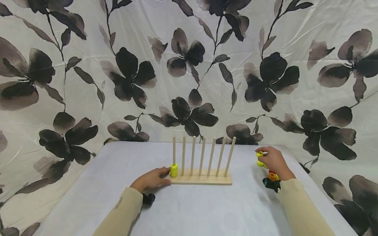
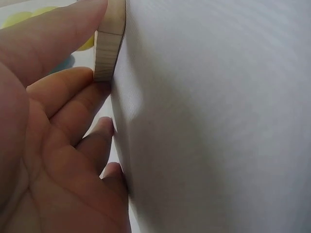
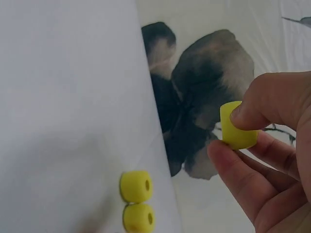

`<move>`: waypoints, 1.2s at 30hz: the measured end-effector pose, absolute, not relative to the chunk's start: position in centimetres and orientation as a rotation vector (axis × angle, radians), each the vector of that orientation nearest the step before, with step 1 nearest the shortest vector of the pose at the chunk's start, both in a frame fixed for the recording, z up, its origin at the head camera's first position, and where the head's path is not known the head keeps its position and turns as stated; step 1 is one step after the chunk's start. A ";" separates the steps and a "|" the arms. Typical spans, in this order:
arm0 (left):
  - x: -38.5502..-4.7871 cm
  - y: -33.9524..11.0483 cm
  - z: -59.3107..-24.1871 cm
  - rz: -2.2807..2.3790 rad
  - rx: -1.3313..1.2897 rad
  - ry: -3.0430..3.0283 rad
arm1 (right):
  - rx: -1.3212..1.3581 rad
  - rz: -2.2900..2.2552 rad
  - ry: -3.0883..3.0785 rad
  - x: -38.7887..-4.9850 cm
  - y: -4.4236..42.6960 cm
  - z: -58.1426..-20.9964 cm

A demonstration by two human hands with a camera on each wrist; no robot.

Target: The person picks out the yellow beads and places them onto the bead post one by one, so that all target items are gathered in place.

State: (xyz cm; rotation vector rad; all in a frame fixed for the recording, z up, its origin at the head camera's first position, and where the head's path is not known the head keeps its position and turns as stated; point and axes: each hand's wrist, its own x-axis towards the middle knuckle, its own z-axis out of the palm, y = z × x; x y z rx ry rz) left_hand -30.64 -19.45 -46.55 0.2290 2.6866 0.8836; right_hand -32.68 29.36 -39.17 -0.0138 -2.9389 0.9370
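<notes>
A wooden peg board (image 1: 200,180) with a row of several upright pegs stands on the table. Yellow beads (image 1: 174,170) are stacked on its leftmost peg. My left hand (image 1: 151,179) grips the left end of the board, thumb on one side and fingers on the other, as the left wrist view shows at the wooden end (image 2: 108,54). Over to the right, my right hand (image 1: 273,161) pinches a yellow bead (image 3: 234,127) between thumb and fingers, raised above the table. Below it, two yellow beads (image 3: 136,186) with holes lie side by side on the table.
Orange and red beads (image 1: 273,176) lie near the right wrist, partly hidden by it and its dark wrist camera (image 1: 271,184). The white table (image 1: 203,209) ends at the back against a floral cloth (image 1: 224,82). The other pegs (image 1: 202,157) carry no beads.
</notes>
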 end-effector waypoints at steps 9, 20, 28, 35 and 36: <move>-30.5 -19.6 -46.6 0.895 0.223 2.686 | 0.067 0.911 -2.891 -32.5 27.9 -37.8; -30.8 -19.4 -46.5 0.921 0.220 2.671 | 0.138 0.834 -2.842 -32.3 26.5 -35.2; -31.1 -19.1 -46.4 0.939 0.259 2.673 | 0.158 0.811 -2.795 -32.0 25.5 -33.6; -30.8 -19.3 -46.7 0.931 0.225 2.671 | 0.255 0.804 -2.772 -32.1 24.4 -32.3; -30.8 -19.3 -46.7 0.933 0.224 2.671 | 0.267 0.804 -2.765 -32.0 24.2 -32.0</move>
